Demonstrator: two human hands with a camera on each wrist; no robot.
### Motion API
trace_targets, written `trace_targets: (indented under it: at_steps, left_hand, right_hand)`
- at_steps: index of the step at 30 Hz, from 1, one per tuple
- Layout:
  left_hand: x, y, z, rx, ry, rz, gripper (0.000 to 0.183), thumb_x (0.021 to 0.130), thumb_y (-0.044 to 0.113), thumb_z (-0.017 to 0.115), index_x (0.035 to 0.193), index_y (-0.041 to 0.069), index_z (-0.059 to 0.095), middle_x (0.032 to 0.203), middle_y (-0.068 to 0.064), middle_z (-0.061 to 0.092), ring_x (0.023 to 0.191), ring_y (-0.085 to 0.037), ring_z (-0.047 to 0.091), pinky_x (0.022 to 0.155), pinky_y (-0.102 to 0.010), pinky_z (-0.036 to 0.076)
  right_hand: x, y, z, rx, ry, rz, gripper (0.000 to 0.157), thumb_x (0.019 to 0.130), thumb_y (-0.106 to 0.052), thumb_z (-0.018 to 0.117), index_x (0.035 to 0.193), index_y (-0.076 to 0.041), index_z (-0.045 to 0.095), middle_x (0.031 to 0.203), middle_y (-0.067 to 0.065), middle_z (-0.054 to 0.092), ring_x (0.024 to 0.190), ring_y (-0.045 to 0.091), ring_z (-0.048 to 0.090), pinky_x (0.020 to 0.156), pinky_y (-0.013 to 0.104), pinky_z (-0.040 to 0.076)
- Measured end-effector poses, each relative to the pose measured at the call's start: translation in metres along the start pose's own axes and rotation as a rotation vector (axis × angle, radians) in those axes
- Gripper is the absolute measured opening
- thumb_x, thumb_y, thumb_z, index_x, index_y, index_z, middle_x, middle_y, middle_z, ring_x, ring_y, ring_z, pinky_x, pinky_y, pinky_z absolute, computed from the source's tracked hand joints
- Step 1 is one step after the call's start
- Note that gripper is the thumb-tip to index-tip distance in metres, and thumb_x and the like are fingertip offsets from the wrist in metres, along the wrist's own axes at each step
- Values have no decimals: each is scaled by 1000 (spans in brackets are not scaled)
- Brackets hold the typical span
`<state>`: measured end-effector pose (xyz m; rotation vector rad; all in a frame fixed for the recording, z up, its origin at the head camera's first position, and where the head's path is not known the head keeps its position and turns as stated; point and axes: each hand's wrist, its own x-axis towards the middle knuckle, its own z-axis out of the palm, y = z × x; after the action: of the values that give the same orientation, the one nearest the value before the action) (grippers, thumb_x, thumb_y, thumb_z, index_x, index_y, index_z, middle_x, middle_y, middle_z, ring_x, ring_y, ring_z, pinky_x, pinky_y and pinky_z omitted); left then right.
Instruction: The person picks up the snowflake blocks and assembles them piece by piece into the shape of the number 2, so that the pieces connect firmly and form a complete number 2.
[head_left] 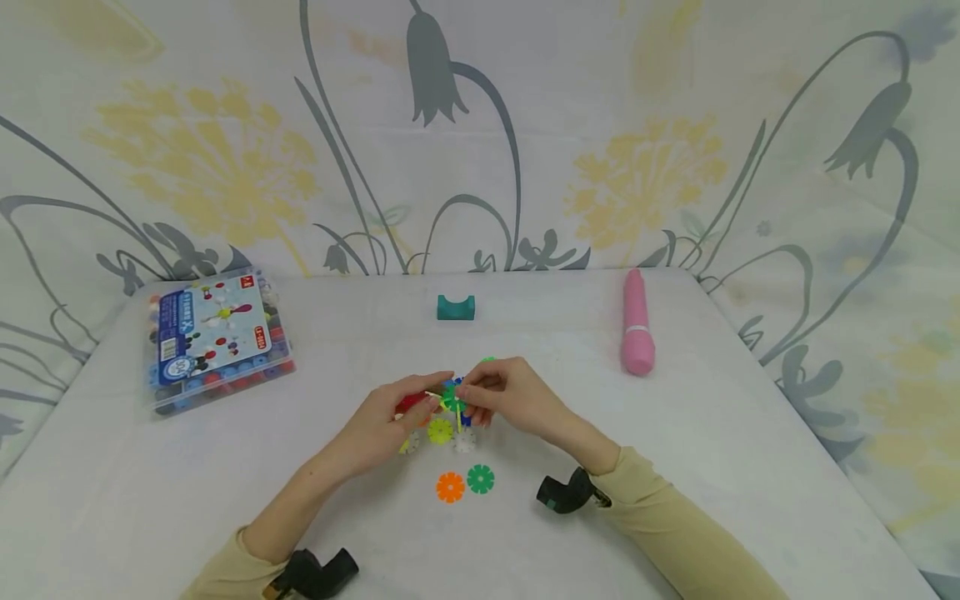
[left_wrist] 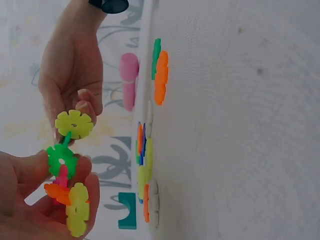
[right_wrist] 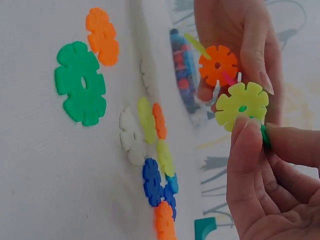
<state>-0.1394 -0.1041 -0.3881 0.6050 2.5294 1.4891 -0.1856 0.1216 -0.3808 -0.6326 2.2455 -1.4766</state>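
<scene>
Several notched plastic flower discs are joined in a cluster between my hands. In the left wrist view my left hand (left_wrist: 25, 200) grips its lower part, with a green disc (left_wrist: 54, 162), an orange disc (left_wrist: 57, 194) and a yellow disc (left_wrist: 77, 210) at its fingers. A pink piece shows among them. My right hand (right_wrist: 275, 190) pinches the other end, where a yellow disc (right_wrist: 242, 97) and the edge of a green piece (right_wrist: 265, 137) meet its fingertips. Fingers partly hide the joints. In the head view the left hand (head_left: 393, 417) and right hand (head_left: 521, 396) nearly meet.
An orange disc (head_left: 444, 493) and a green disc (head_left: 481, 472) lie nearest me. Other loose discs, such as a yellow one (head_left: 440, 431), lie under the hands. Around stand a clear parts box (head_left: 217, 333), a teal block (head_left: 456, 312) and a pink cylinder (head_left: 637, 321).
</scene>
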Motion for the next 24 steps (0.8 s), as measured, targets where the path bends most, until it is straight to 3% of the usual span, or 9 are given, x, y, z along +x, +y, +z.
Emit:
trace_targets:
  at_steps: [3, 8, 14, 18, 21, 24]
  left_hand:
    - [1, -1, -2, -16, 66, -11, 49, 101, 24, 60, 148, 15, 49, 132, -9, 64, 120, -29, 61, 102, -46, 51]
    - [4, -4, -7, -72, 173, -56, 54, 98, 26, 65, 147, 13, 48, 132, -12, 63, 121, -31, 60, 104, -50, 49]
    - [6, -1, -14, -160, 259, -259, 67, 94, 37, 69, 150, 14, 40, 142, -15, 56, 132, -34, 50, 113, -54, 39]
    - [6, -1, -15, -203, 204, -337, 68, 92, 44, 70, 146, 11, 45, 140, -15, 59, 128, -32, 55, 108, -52, 45]
    - [6, -3, -9, -235, 112, -290, 58, 93, 40, 70, 139, 8, 55, 129, -11, 67, 119, -28, 63, 101, -45, 52]
    - [5, -4, 0, -270, 48, -214, 52, 94, 37, 69, 137, 9, 59, 130, -7, 66, 118, -25, 64, 96, -40, 55]
  right_hand:
    - [0, -2, -1, 24, 15, 13, 16, 98, -18, 65, 98, -3, 70, 76, 8, 70, 64, 22, 67, 69, 45, 60]
    - [-1, -3, -4, 92, 64, 4, 16, 99, -15, 64, 101, 0, 69, 78, 10, 71, 69, 23, 70, 73, 47, 60]
    - [-1, -5, -7, 166, 166, -26, 17, 99, -11, 63, 105, 4, 66, 83, 11, 72, 71, 21, 71, 75, 42, 61]
    - [-1, -7, -8, 219, 216, -27, 18, 98, -10, 63, 107, 7, 64, 87, 14, 72, 73, 20, 71, 77, 37, 61]
    - [-2, -9, -7, 262, 218, -22, 19, 98, -8, 63, 108, 9, 63, 89, 17, 73, 75, 19, 73, 78, 36, 61]
    - [-3, -10, -6, 290, 196, -12, 20, 97, -6, 63, 110, 10, 63, 92, 20, 73, 76, 19, 74, 79, 36, 61]
